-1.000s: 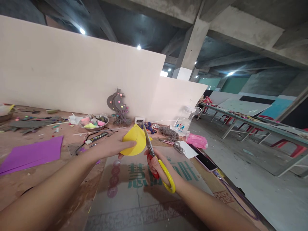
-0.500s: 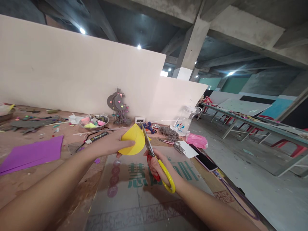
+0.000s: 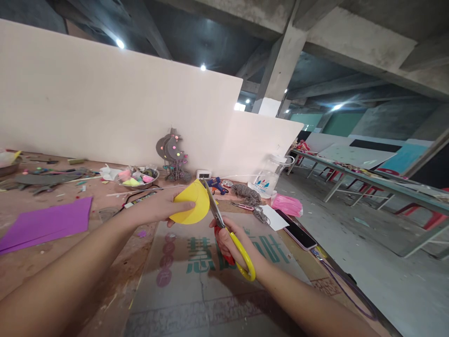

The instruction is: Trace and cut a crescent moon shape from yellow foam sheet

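Note:
Between the thumb and fingers of my left hand (image 3: 166, 206) is a yellow sheet (image 3: 196, 206) with a rounded lower edge and a curved line across it; whether it is paper or foam I cannot tell. My right hand (image 3: 233, 238) grips a pair of scissors (image 3: 216, 211) with red and yellow handles. Their blades point up and away, along the right edge of the yellow sheet. A small yellow bit shows just behind the blades. Both hands are held above a printed translucent mat (image 3: 182, 299) on the table.
Purple sheets (image 3: 49, 222) lie at the left. Further back are a metal bowl (image 3: 140, 180) of colourful pieces, a grey moon-shaped decoration (image 3: 171, 152), a blue glue gun (image 3: 219, 186) and grey yarn (image 3: 245, 193). A phone (image 3: 296, 231) and a plastic jug (image 3: 268, 175) stand toward the right edge.
My left hand has shifted slightly left with the yellow sheet, which is turned a little and sits a bit further from the blades. The right hand and scissors have hardly moved.

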Motion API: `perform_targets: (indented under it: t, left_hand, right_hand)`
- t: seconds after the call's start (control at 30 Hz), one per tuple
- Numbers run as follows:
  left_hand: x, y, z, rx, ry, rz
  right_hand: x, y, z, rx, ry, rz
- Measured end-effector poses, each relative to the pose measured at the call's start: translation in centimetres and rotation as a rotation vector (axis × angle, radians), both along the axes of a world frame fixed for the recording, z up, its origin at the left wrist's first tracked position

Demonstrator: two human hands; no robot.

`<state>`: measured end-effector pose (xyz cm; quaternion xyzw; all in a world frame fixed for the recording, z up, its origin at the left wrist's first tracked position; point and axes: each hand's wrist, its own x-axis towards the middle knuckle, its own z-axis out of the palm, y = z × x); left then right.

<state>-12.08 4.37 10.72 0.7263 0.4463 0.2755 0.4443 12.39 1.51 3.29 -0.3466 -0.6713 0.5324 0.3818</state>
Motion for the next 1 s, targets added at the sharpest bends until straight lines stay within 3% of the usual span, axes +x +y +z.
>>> perform_targets:
  t: [0.27, 0.63, 1.0]
  left_hand:
    - [-1.2, 0.7, -0.3, 0.053, 0.091, 0.026]
    - [-1.5, 0.8, -0.2, 0.074, 0.099, 0.044]
    - [-1.8, 0.8, 0.0, 0.092, 0.097, 0.052]
  right_hand:
    - [-0.4, -0.6, 1.2, -0.04, -0.025, -0.012]
    - [-0.1, -0.2, 0.4, -0.039, -0.046, -0.022]
    - [-0.6, -0.7, 1.2, -0.074, -0.034, -0.041]
